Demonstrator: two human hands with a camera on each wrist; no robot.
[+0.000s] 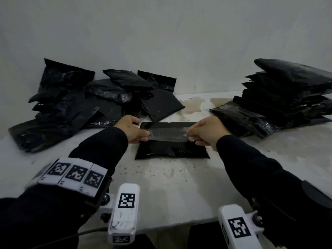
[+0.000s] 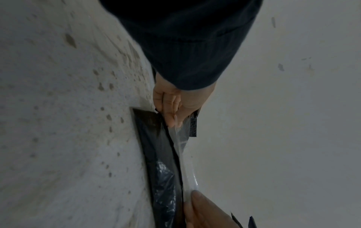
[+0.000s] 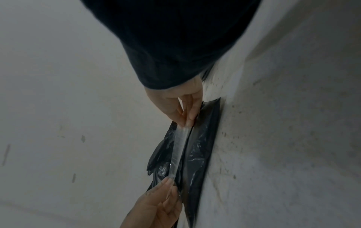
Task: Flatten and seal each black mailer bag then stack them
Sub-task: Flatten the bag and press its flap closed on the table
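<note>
- Left hand (image 1: 133,129) and right hand (image 1: 206,131) each pinch one end of a clear, glossy plastic strip (image 1: 168,134), stretched taut between them just above the flat black plastic mailer bag (image 1: 171,150) lying centre-near on the stained white table (image 1: 176,178).
- Whether the strip is adhesive tape or a peeled liner cannot be told.
- Risk: slack or uneven tension could let the strip curl onto itself or land crooked, leaving the flap (image 1: 161,125) partly open.
- Risk: air bulging in the bag's near half may crease the seal.
- The loose heap of black bags (image 1: 86,105) at far left is too dark to count.
- The tall stack of black bags (image 1: 287,97) at far right is cut off by the frame edge.
- Wrist views are dim; fingertip contact is blurred.
</note>
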